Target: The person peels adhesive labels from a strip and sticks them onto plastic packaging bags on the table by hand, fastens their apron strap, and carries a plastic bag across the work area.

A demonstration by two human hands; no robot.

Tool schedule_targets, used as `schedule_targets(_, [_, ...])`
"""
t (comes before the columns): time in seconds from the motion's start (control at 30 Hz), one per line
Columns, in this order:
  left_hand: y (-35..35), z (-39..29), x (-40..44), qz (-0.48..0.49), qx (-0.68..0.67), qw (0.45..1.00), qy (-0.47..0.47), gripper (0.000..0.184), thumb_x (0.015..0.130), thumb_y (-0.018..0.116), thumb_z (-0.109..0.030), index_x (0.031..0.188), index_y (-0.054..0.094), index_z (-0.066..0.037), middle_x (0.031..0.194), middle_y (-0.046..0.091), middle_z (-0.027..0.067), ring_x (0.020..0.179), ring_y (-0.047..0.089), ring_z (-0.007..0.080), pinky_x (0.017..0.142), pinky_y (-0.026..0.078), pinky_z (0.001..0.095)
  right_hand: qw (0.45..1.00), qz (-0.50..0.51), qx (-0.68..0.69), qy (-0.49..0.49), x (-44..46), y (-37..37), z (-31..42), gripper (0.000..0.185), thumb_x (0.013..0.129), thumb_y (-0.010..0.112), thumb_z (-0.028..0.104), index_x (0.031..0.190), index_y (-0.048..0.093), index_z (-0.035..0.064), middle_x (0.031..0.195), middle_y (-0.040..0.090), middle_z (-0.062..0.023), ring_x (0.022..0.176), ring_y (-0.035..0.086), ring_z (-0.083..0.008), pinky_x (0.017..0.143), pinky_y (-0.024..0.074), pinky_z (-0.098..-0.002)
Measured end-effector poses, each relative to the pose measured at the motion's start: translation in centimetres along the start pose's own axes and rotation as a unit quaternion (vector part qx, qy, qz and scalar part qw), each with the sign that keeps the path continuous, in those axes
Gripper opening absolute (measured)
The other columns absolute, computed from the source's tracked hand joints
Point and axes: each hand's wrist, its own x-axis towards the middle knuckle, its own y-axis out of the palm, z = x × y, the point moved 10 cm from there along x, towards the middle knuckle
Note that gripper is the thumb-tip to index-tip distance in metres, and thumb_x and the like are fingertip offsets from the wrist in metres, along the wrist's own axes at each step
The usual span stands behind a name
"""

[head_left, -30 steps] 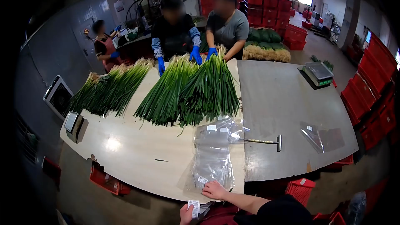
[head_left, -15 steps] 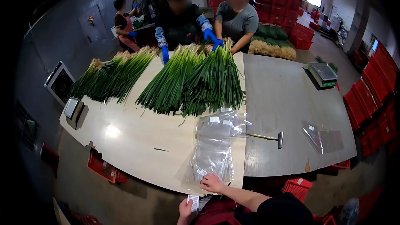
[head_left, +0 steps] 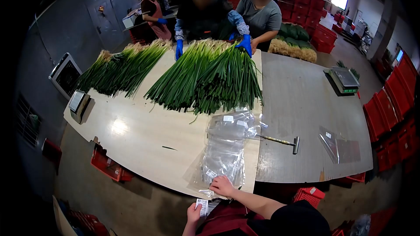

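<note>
My left hand point(head_left: 194, 213) is closed on a small stack of white printed labels point(head_left: 201, 206), held at the table's near edge. My right hand point(head_left: 222, 186) rests at the near end of a stack of clear plastic bags point(head_left: 225, 150), its bent fingers gathered on the top bag. Just beyond these fingers, a white printed label point(head_left: 211, 173) lies on the bag. Other white labels point(head_left: 228, 118) show at the far end of the stack. Past the bags spreads a large pile of green leeks point(head_left: 205, 78), roots facing away from me.
Across the table point(head_left: 148, 148), a co-worker's blue gloves point(head_left: 245, 43) touch the leeks; another person stands alongside. More leeks point(head_left: 127, 67) lie left. Scales point(head_left: 78, 102) point(head_left: 344, 78) stand at both sides. A T-shaped metal-headed tool point(head_left: 295, 145) and loose bags point(head_left: 339, 146) lie right, near red crates point(head_left: 385, 105).
The view has shifted slightly. The co-worker's raised glove has come down and away from the leek roots toward the right. My hands keep nearly the same places, with the labels still in my left.
</note>
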Motion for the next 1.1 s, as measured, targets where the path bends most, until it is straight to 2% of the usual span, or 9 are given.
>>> schedule_targets(0.27, [0.8, -0.6, 0.0, 0.004, -0.002, 1.0, 0.011, 0.011, 0.085, 0.053, -0.009, 0.083, 0.058, 0.0, 0.072, 0.058, -0.0001, 0.062, 0.049, 0.0044, 0.056, 0.04, 0.0208, 1.0, -0.024, 0.011, -0.009, 0.0, -0.7, 0.3, 0.018, 0.077, 0.057, 0.032, 0.073, 0.059, 0.014, 0.073, 0.049, -0.0016, 0.077, 0.048, -0.0207, 0.072, 0.034, -0.0349])
schedule_targets(0.33, [0.9, -1.3, -0.2, 0.0, 0.042, 0.999, 0.014, 0.011, 0.085, 0.053, -0.009, 0.081, 0.058, 0.0, 0.071, 0.057, -0.0004, 0.062, 0.049, 0.0043, 0.055, 0.04, 0.0205, 1.0, -0.024, 0.01, -0.009, 0.0, -0.6, 0.3, 0.018, 0.077, 0.057, 0.032, 0.073, 0.059, 0.014, 0.073, 0.049, -0.0017, 0.077, 0.048, -0.0206, 0.072, 0.0341, -0.0348])
schedule_targets(0.7, [1.1, -1.0, 0.0, -0.001, 0.023, 1.0, -0.002, 0.013, 0.085, 0.053, -0.01, 0.079, 0.057, 0.001, 0.066, 0.055, -0.0014, 0.058, 0.046, 0.0039, 0.051, 0.039, 0.0215, 0.998, -0.035, 0.042, -0.007, 0.1, -0.9, 0.0, 0.017, 0.076, 0.057, 0.03, 0.07, 0.059, 0.0139, 0.072, 0.05, -0.0006, 0.076, 0.049, -0.0202, 0.072, 0.0348, -0.0345])
schedule_targets(0.87, [0.4, 1.0, 1.0, -0.004, 0.062, 0.998, 0.011, 0.014, 0.086, 0.052, -0.012, 0.078, 0.057, 0.0, 0.065, 0.054, -0.0016, 0.057, 0.046, 0.0042, 0.051, 0.039, 0.0227, 0.999, 0.0, 0.043, 0.016, 0.4, 0.2, -0.8, 0.017, 0.074, 0.058, 0.031, 0.07, 0.061, 0.0142, 0.072, 0.053, -0.0002, 0.078, 0.051, -0.0198, 0.074, 0.0354, -0.0356])
schedule_targets(1.0, [1.2, -0.2, 0.6, 0.002, 0.054, 0.998, 0.014, 0.014, 0.086, 0.052, -0.013, 0.08, 0.055, 0.0, 0.067, 0.054, -0.0007, 0.06, 0.046, 0.0043, 0.053, 0.039, 0.0225, 0.997, 0.038, 0.049, 0.049, 0.8, 0.7, -0.9, 0.018, 0.073, 0.059, 0.031, 0.072, 0.063, 0.0138, 0.074, 0.054, -0.0006, 0.082, 0.051, -0.0198, 0.075, 0.0352, -0.037])
schedule_targets(1.1, [1.7, -0.9, 0.8, 0.015, 0.039, 0.999, 0.023, 0.013, 0.086, 0.051, -0.012, 0.081, 0.055, 0.0, 0.07, 0.055, 0.0001, 0.062, 0.047, 0.0044, 0.055, 0.04, 0.0218, 0.995, 0.057, 0.018, 0.075, 0.8, 1.3, -1.5, 0.019, 0.071, 0.061, 0.032, 0.072, 0.065, 0.0126, 0.072, 0.057, -0.0018, 0.078, 0.054, -0.0211, 0.072, 0.0395, -0.036])
